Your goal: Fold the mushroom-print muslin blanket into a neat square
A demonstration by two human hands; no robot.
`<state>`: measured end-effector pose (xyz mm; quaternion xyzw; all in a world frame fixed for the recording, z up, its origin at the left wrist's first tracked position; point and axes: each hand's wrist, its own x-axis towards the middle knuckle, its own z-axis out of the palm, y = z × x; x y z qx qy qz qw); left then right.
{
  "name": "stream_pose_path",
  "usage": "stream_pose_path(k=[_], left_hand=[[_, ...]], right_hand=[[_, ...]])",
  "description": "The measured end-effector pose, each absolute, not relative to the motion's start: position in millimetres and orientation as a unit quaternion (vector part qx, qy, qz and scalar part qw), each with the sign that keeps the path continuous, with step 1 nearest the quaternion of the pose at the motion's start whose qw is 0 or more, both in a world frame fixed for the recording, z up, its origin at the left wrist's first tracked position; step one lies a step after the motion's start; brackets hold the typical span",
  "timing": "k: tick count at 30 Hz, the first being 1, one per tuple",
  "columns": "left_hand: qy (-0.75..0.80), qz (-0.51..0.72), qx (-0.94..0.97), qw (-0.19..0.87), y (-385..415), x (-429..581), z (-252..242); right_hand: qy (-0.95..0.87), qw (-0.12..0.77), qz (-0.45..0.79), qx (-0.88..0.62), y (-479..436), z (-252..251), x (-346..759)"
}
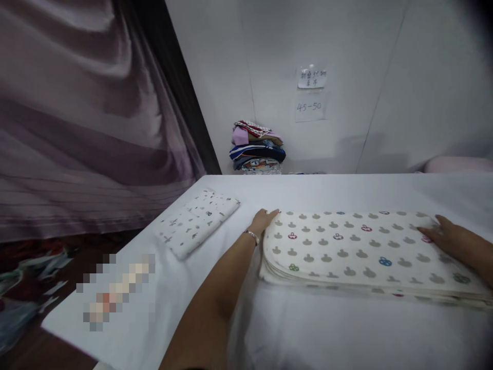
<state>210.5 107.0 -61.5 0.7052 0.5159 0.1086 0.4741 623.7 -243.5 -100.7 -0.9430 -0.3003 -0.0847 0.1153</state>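
A folded white cloth (pixel 339 246), printed with grey mushroom shapes and a few coloured ones, lies in several layers on the white table. My left hand (pixel 264 221), with a bracelet at the wrist, touches its far left corner, finger stretched along the edge; the other fingers are partly hidden. At the right end, my right hand (pixel 450 239) rests on the cloth with thumb and fingers apart. Left of my left hand lies a smaller folded cloth (pixel 200 221) with a small dark print, touched by neither hand.
The white table (pixel 308 329) reaches to the wall, where two paper notes (pixel 311 92) hang. A pile of folded fabrics (pixel 258 146) stands behind its far edge. A purple curtain (pixel 77 113) hangs at left. A blurred-out patch covers the table's left corner. Loose items lie on the floor.
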Motion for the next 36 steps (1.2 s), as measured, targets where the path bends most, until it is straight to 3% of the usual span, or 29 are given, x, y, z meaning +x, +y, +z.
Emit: stream_pose_path(k=[2, 5, 10, 16, 22, 28, 36], left_hand=[[0.494, 0.093, 0.682, 0.531, 111, 202, -57], [0.448, 0.084, 0.653, 0.605, 113, 189, -55], [0.388, 0.099, 0.642, 0.654, 114, 178, -62], [0.374, 0.119, 0.685, 0.613, 118, 182, -70], [0.381, 0.161, 0.76, 0.502, 125, 195, -82], [0.398, 0.186, 0.803, 0.403, 136, 196, -92], [0.409, 0.158, 0.786, 0.435, 134, 189, -86]], right_hand=[[-0.343, 0.102, -0.082, -0.93, -235, -99, 611], [-0.455, 0.163, -0.08, -0.872, -208, -101, 572], [-0.557, 0.252, 0.062, -0.789, -150, -99, 463], [-0.676, 0.199, 0.085, -0.704, -107, -100, 380], [-0.729, 0.151, 0.017, -0.667, -100, -117, 373], [-0.781, 0.1, 0.074, -0.612, -110, -101, 362], [-0.766, 0.1, 0.112, -0.624, -110, -85, 352]])
